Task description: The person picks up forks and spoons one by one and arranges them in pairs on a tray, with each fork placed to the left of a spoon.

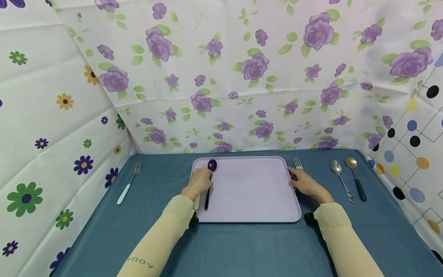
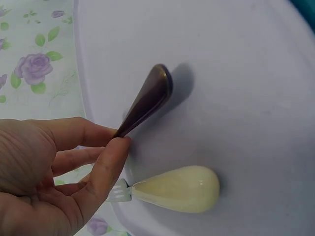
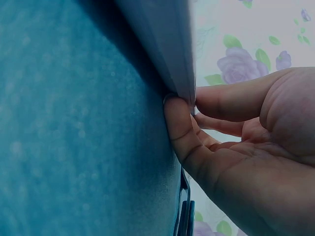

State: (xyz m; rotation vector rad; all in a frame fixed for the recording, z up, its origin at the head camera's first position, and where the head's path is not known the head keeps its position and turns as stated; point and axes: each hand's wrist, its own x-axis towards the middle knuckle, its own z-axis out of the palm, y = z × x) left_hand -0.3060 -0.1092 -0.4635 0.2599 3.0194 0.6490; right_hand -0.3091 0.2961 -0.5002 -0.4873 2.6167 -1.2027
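A pale lilac tray (image 1: pixel 252 188) lies on the table. Over its left side, my left hand (image 1: pixel 200 182) pinches a dark purple spoon (image 1: pixel 212 165) between thumb and fingers. In the left wrist view the spoon's handle end (image 2: pixel 147 98) casts a shadow on the tray. Just beside it on the tray is a fork with a cream handle (image 2: pixel 179 189), partly hidden by the hand. My right hand (image 1: pixel 306 182) grips the tray's right edge, thumb and fingers on either side of the rim (image 3: pixel 179 64). Another fork (image 1: pixel 297 162) shows behind that hand, its handle mostly covered.
On the far left of the blue tablecloth (image 1: pixel 242 246) lies a fork with a pale handle (image 1: pixel 129 184). To the right are a silver spoon (image 1: pixel 340 179) and a gold spoon with a green handle (image 1: pixel 356 179). Flowered cloth (image 1: pixel 221 77) hangs behind the table.
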